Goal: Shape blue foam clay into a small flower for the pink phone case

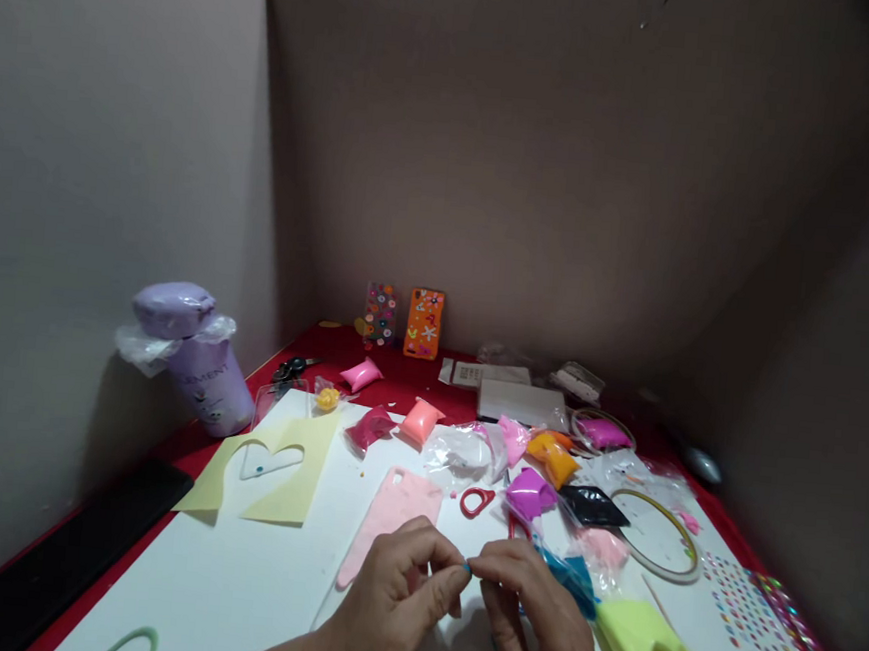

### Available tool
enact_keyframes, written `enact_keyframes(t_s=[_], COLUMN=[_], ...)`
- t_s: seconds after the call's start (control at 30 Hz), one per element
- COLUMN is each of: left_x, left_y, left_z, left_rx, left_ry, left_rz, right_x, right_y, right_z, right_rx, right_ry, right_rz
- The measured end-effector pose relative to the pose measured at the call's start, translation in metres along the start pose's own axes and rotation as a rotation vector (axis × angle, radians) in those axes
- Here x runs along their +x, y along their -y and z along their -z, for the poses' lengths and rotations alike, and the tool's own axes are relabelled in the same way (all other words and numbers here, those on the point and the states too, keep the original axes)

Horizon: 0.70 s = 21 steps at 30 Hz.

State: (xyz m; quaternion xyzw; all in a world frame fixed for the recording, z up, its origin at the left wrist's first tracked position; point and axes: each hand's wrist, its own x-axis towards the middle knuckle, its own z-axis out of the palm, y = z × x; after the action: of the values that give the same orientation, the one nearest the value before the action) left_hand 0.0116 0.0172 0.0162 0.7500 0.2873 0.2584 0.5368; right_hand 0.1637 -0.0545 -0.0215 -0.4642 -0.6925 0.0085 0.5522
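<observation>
My left hand and my right hand meet near the front middle of the white sheet. Between their fingertips is a tiny blue bit of modelling clay. The left thumb and index finger pinch it; the right fingertips close on it from the other side. Just behind my left hand lies a phone case covered in pale pink. Beside my right hand is a blue clay packet, partly hidden by the fingers. Scissors with a red handle lie behind the hands, their blades mostly covered.
Several clay packets, such as a purple one and a yellow one, lie to the right. Yellow paper with a heart cut-out is at left. A lilac tumbler stands near the wall. Decorated cases, including an orange one, lean at the back.
</observation>
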Motion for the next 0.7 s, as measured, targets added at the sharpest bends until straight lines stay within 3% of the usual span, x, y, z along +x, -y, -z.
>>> enact_keyframes(t_s=[0.5,0.7], left_x=[0.0001,-0.0003], left_y=[0.0005,0.0007], left_z=[0.0010,0.0009], left_rx=[0.030,0.172], left_ry=[0.006,-0.020], left_rz=[-0.050,-0.167], right_x=[0.0044,0.0030], right_y=[0.0081,0.0056], right_z=[0.0046,-0.0014], right_rx=[0.002,0.014], right_ry=[0.055,0.012], right_rz=[-0.053,-0.046])
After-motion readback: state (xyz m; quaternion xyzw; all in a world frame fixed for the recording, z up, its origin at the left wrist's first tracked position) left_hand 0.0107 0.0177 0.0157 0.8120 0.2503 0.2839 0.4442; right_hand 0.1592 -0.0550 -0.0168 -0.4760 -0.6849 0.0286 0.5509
